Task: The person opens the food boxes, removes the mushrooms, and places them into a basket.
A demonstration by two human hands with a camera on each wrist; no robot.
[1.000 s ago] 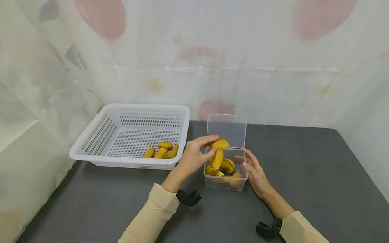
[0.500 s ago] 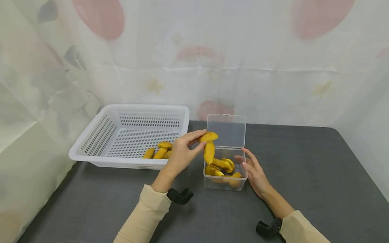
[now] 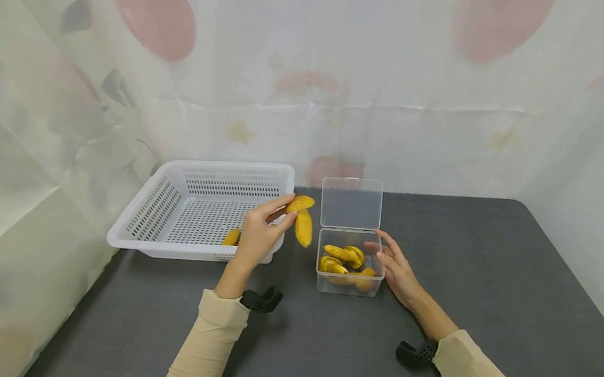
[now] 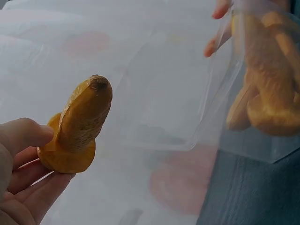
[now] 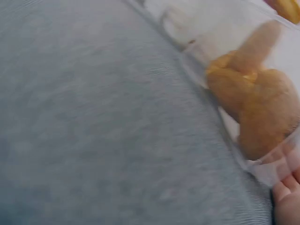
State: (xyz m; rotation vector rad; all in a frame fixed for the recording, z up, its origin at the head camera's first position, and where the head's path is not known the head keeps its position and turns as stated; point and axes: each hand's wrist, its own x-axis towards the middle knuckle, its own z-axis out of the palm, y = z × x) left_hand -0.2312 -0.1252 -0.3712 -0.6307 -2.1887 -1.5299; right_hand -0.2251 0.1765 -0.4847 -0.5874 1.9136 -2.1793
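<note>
the dark table (image 3: 490,279) carries a white basket (image 3: 168,212) at left and a clear box (image 3: 349,278) with its lid up just beside it. the step in hand looks like a carry: the left hand (image 3: 256,233) pinches a yellow mushroom-shaped piece (image 3: 302,216) by its cap, held in the air between box and basket rim. the right hand (image 3: 395,267) rests against the box's side, fingers relaxed. the next move likely calls for clearing the rim and loosening the pinch low over the basket floor (judging by the pieces there). the left hand hides most basket pieces; the right wrist view is blurred.
</note>
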